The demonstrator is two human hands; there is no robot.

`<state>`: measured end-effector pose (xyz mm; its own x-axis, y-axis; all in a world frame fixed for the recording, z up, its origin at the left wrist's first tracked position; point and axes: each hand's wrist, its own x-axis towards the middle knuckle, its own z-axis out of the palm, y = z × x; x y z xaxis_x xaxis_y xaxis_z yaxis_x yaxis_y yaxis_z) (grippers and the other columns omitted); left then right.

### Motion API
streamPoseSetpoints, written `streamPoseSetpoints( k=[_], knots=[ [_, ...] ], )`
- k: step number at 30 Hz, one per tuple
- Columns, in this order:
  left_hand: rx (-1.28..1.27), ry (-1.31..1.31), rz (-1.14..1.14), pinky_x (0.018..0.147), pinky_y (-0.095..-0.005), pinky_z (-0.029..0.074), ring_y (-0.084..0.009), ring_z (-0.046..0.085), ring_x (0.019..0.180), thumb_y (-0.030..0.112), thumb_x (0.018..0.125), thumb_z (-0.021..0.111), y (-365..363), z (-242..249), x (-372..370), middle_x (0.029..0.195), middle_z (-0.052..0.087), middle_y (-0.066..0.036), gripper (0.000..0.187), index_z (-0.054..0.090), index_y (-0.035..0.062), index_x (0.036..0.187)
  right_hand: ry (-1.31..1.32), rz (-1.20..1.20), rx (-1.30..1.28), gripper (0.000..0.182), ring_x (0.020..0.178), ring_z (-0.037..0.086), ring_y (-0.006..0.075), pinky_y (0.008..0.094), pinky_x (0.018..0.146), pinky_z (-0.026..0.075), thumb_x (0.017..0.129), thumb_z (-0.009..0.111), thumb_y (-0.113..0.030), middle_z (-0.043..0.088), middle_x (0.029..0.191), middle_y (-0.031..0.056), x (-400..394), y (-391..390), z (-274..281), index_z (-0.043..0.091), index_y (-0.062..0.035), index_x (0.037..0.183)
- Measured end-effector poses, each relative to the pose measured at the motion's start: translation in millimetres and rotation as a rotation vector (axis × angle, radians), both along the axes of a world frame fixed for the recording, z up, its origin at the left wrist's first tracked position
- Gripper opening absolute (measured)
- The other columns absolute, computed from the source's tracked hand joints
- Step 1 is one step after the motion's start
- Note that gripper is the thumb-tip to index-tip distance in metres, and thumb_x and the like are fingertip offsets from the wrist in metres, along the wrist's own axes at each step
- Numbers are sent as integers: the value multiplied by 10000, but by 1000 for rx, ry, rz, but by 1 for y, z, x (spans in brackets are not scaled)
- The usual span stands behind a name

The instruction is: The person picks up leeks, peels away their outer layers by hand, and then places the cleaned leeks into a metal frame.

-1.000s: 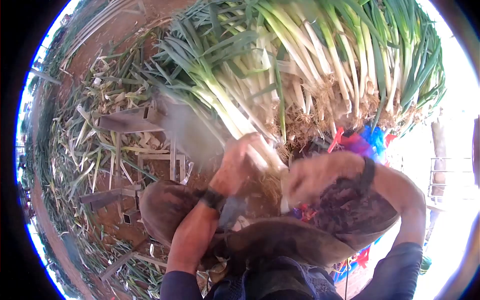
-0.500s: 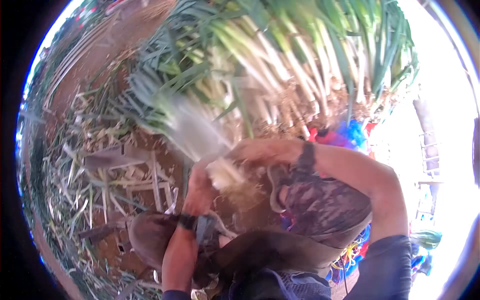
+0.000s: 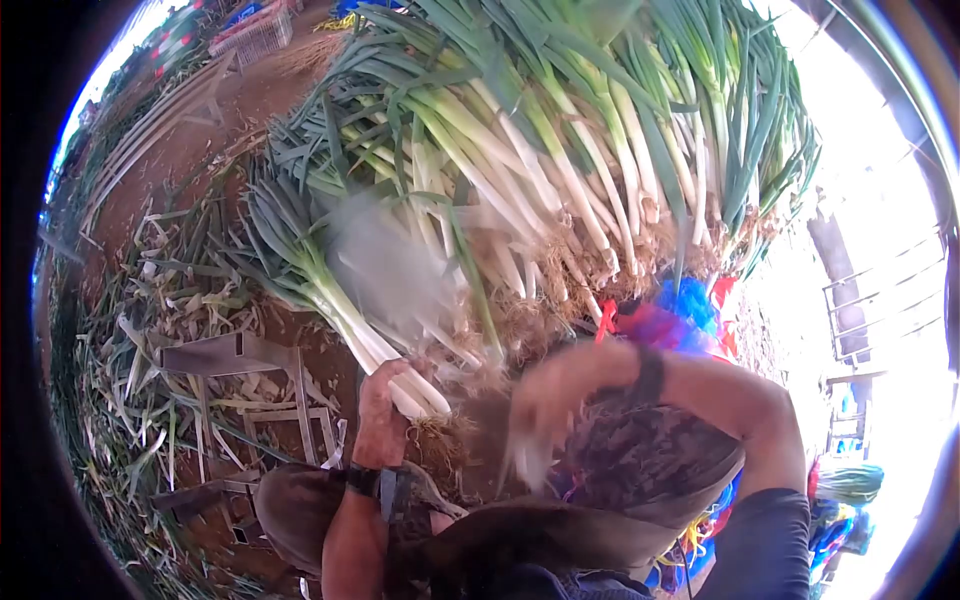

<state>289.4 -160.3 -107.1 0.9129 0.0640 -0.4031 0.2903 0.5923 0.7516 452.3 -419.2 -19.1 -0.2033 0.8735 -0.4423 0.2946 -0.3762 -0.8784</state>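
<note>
My left hand [image 3: 380, 420] is closed around the white lower stems of a few leeks [image 3: 345, 315]. Their roots point down toward my lap, and their green leaves reach up and left. Over my right knee, my right hand [image 3: 570, 395] is apart from those leeks and smeared by motion. A pale streak shows below its fingers, too blurred to name. Beyond both hands lies a large pile of leeks [image 3: 560, 170], with roots toward me and green tops away.
Cut leaves and scraps [image 3: 170, 390] litter the ground on the left around a metal frame [image 3: 230, 355]. Blue and red plastic material [image 3: 685, 305] lies by my right knee. A bundle of leeks [image 3: 845, 482] sits at the far right. A crate [image 3: 250, 40] stands at the back left.
My right hand has moved away from the held leeks, right and downward over my knee. My left hand keeps its hold, and the leeks in it now lie lower.
</note>
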Motion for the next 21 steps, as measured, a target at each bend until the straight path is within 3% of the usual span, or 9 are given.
streamPoseSetpoints(
  k=[3,4,6,9,10,12,15,17,21],
  knots=[
    [-47,25,167,669,-321,556,-175,638,751,272,920,601,-20,36,12,883,620,-78,284,605,12,1033,-526,-730,326,301,898,663,251,352,770,529,961,547,-270,700,981,122,70,-50,-15,701,-12,966],
    [-161,163,285,595,-321,537,-193,637,689,128,862,639,-21,33,15,806,635,-89,185,620,-7,987,-1061,-654,-562,306,938,670,293,380,797,541,919,599,-246,679,1046,175,77,-7,42,657,10,1077],
    [-95,186,270,578,-315,529,-187,634,675,131,861,649,-24,35,17,786,631,-85,178,621,-11,965,-1393,-914,-520,436,937,676,320,419,751,562,873,660,-224,650,1077,229,114,-45,-15,560,48,1199],
    [-17,148,259,554,-309,519,-184,625,641,130,861,662,-31,34,14,753,626,-82,174,625,-22,938,-1418,-956,146,537,883,672,313,421,697,566,860,684,-213,628,1079,237,108,-74,-38,471,69,1265],
    [-6,92,262,547,-309,518,-186,620,621,126,863,664,-33,32,12,740,624,-83,174,627,-29,933,-1418,-957,151,537,883,672,313,421,697,566,860,684,-213,628,1079,237,109,-72,-34,471,69,1265],
    [-30,134,279,543,-309,515,-195,617,604,98,858,662,-33,23,12,733,625,-88,182,626,-46,963,-517,-1101,-188,463,830,663,250,383,692,557,871,688,-251,634,1028,167,115,-67,-20,535,49,1188],
    [-71,77,318,554,-313,528,-205,627,614,60,849,660,-31,12,10,739,629,-94,185,629,-56,989,-588,-912,-355,286,733,608,131,297,628,520,867,707,-265,608,834,58,131,-68,-38,608,-24,985],
    [28,89,105,734,-325,543,-171,622,826,300,929,628,-22,-6,7,869,602,-61,332,598,0,1067,-420,-938,-252,233,628,540,92,233,565,464,869,707,-294,556,701,-5,116,-65,-9,620,-79,847],
    [17,39,148,700,-329,544,-176,628,762,258,933,608,-26,17,4,811,607,-58,242,625,17,928,-380,-1022,22,273,568,549,121,245,540,466,899,649,-325,602,710,10,101,-66,48,709,-58,902]
  ],
)
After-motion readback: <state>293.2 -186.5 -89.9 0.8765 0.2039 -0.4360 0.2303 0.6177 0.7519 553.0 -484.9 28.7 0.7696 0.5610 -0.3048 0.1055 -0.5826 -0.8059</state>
